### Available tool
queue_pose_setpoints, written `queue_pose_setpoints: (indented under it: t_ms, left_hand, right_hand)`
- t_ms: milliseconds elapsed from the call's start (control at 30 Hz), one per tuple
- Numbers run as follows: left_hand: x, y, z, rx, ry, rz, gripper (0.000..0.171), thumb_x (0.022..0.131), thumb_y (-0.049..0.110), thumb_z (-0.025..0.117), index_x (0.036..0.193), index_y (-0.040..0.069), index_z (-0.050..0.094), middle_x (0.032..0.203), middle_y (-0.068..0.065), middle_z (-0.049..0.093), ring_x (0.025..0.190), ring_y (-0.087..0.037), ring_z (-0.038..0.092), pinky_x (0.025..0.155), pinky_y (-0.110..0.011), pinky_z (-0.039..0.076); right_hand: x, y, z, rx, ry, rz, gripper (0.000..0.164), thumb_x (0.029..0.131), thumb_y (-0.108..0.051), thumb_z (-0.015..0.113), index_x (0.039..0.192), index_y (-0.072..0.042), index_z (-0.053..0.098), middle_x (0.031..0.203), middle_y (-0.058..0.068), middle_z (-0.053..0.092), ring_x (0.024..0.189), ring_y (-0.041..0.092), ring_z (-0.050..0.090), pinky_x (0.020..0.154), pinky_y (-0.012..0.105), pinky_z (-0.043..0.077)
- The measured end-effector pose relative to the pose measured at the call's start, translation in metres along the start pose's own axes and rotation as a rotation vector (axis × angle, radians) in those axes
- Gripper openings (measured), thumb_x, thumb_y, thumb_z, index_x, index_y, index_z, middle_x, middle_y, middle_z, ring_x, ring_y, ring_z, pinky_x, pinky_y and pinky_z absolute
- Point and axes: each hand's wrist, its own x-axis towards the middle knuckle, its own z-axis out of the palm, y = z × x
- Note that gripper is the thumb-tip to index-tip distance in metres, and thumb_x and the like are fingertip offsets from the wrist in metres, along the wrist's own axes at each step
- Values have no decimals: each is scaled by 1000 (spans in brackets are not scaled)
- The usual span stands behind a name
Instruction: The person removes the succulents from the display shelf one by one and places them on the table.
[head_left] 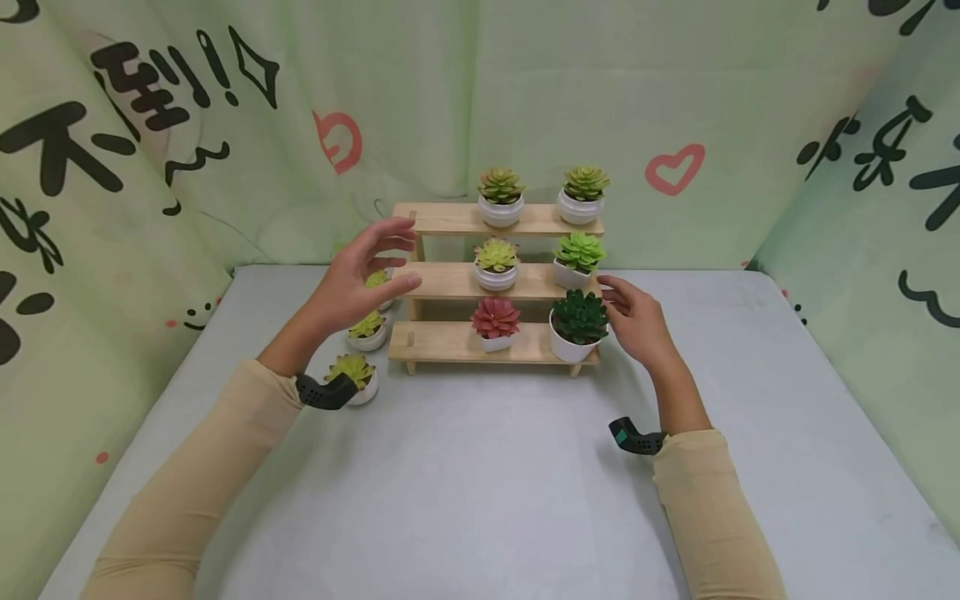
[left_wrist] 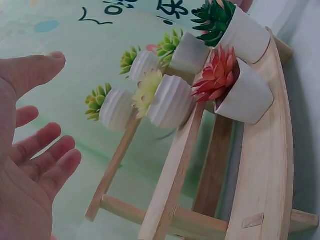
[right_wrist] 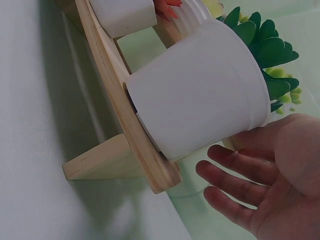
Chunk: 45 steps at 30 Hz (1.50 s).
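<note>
A three-tier wooden stand bears potted artificial succulents, two on each tier. My left hand is raised at the stand's left end, fingers spread and holding nothing. Beside the stand's right end is my right hand, its fingers loosely bent close to the dark green succulent in its white pot. Whether the thumb touches that pot cannot be told. Left of the dark green plant sits a red succulent. A yellow-green succulent and a bright green one share the middle tier.
Two green succulents, one left and one right, stand on the top tier. Left of the stand, several small potted succulents line the white table, partly hidden by my left arm. A printed green curtain hangs behind.
</note>
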Motion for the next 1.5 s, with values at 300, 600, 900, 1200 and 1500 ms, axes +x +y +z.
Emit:
queue_pose_setpoints:
  t_ms: [300, 600, 900, 1200, 1500]
  left_hand:
    - [5, 2, 1, 19, -21, 15, 66, 87, 13, 72, 144, 12, 40, 135, -12, 51, 125, -23, 51, 106, -40, 47]
    - [15, 4, 3, -10, -29, 19, 65, 87, 13, 72, 143, 9, 40, 136, -16, 50, 124, -26, 51, 106, -43, 47]
    - [22, 5, 2, -26, -23, 2, 65, 87, 11, 72, 143, 7, 40, 137, -16, 50, 124, -28, 51, 107, -41, 46]
    - [23, 5, 4, -32, -17, -16, 64, 87, 11, 71, 143, 7, 40, 137, -18, 50, 125, -27, 51, 107, -45, 45]
    - [26, 2, 4, -33, -21, -26, 62, 89, 13, 70, 143, 8, 40, 138, -18, 49, 126, -25, 51, 108, -43, 45]
  right_hand:
    - [0, 2, 0, 1, -1, 3, 45, 103, -13, 44, 147, -7, 39, 135, 24, 55, 126, 38, 54, 105, 51, 45]
    - [-2, 5, -3, 8, 4, 11, 45, 103, -11, 42, 148, -8, 38, 136, 24, 54, 127, 38, 53, 105, 52, 44]
    - [0, 3, -2, 8, 11, -1, 45, 103, -12, 43, 147, -7, 39, 135, 24, 55, 126, 38, 54, 105, 52, 45]
    - [2, 2, -2, -1, 6, 3, 45, 103, -12, 44, 147, -8, 39, 136, 24, 55, 126, 38, 54, 105, 51, 45]
    - [0, -1, 0, 12, -5, 12, 45, 103, -14, 44, 147, -8, 39, 135, 24, 55, 126, 38, 54, 105, 51, 45]
